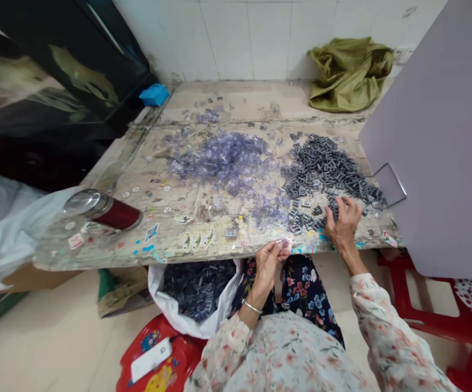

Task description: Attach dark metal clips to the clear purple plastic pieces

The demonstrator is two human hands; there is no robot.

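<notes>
My left hand (266, 264) is at the table's front edge, with thumb and fingertips pinched on a small clear plastic piece (285, 245). To its right, my right hand (344, 223) reaches into the near edge of a heap of small dark grey plastic parts (325, 163). Its thumb and fingers are curled around some of these parts, which partly hide behind the fingertips. A loose pile of clear, purplish plastic pieces (231, 155) spreads over the middle of the table, left of the grey heap.
On the worn wooden table (138, 174) lie a red flask (117, 211), stickers and an olive cloth bag (350, 73). A white sack (154, 286) of dark parts stands below the front edge. Nearby are a phone (151, 359) on a red stool and a grey panel (443, 152) at right.
</notes>
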